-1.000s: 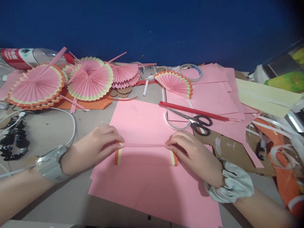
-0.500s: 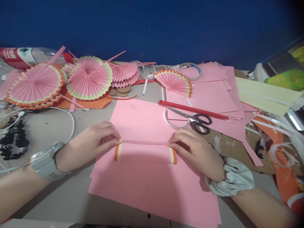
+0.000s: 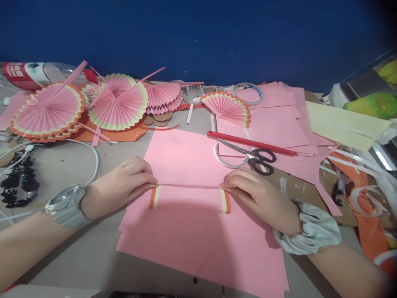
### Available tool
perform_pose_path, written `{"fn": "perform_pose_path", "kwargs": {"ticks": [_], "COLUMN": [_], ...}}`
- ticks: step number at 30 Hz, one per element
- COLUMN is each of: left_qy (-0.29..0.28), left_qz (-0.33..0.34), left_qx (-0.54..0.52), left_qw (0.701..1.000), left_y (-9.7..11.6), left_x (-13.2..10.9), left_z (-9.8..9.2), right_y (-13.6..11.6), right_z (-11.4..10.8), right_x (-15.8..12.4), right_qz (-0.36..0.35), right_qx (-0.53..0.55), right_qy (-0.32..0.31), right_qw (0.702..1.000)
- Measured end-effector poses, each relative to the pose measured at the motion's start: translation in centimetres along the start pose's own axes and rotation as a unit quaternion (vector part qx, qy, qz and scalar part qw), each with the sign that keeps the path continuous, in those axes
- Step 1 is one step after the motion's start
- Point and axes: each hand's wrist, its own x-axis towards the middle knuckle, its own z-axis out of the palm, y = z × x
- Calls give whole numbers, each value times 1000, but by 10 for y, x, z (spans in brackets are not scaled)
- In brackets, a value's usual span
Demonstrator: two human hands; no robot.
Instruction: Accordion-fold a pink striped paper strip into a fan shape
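A pink paper strip [image 3: 190, 198] with yellow and orange bands at both short ends lies across larger pink sheets [image 3: 173, 256]. Its far edge is folded into a narrow pleat. My left hand [image 3: 133, 180] pinches the left end of that fold between thumb and fingers. At the right end, my right hand [image 3: 251, 192] pinches the same fold. Just beyond my right hand lie scissors [image 3: 248, 155] with black handles, closed, beside a long red stick-like piece [image 3: 251, 142] and a roll of white tape [image 3: 218, 157].
Folded paper fans [image 3: 116, 101] stand along the back left near a plastic bottle [image 3: 27, 75]. A half-round fan [image 3: 228, 108] rests on stacked pink paper [image 3: 279, 124] at the back right. Black beads [image 3: 20, 182] and a white cable [image 3: 96, 155] lie left; cardboard [image 3: 291, 190] lies right.
Both hands stay at the ends of the fold. The pleat now looks thinner and tipped more on edge; my wrists have shifted slightly.
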Motion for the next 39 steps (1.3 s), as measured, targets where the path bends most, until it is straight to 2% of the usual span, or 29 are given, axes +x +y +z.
{"fn": "perform_pose_path", "kwargs": {"ticks": [16, 30, 35, 39], "left_qy": [12, 15, 32, 28], "left_qz": [91, 99, 113, 68], "left_qx": [111, 129, 150, 180], "left_qw": [990, 987, 982, 981], "left_y": [-4, -5, 2, 9], "left_x": [-8, -9, -12, -21], "left_z": [4, 4, 1, 5], "right_y": [4, -2, -3, -5], "right_z": [-1, 8, 10, 6], "right_x": [0, -2, -7, -8], "right_qz": [-28, -5, -54, -130], "right_qx": [-12, -41, -112, -192], "right_qy": [6, 32, 32, 24], "right_qw": [1000, 999, 992, 973]}}
